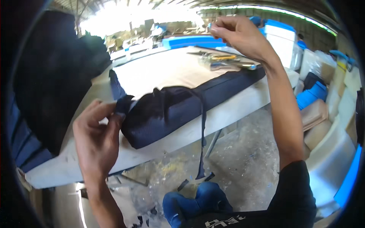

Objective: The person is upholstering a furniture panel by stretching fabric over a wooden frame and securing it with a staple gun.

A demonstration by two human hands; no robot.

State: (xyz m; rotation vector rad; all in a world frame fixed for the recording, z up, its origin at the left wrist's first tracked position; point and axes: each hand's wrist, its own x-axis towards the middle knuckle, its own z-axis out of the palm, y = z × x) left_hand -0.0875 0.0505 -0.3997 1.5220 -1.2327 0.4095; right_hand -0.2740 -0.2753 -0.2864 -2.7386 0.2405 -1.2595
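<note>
Ideally, we'd hold taut the fabric end [124, 105] our left hand [96, 138] pinches, the dark padded piece [167, 116] lying along the table's [237, 109] near edge, our right hand [243, 37] curled above, grip unclear.

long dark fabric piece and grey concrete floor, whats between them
The head view shows the table's white side edge between the fabric piece and floor, crossed by a thin dark hanging fabric strip.
</note>
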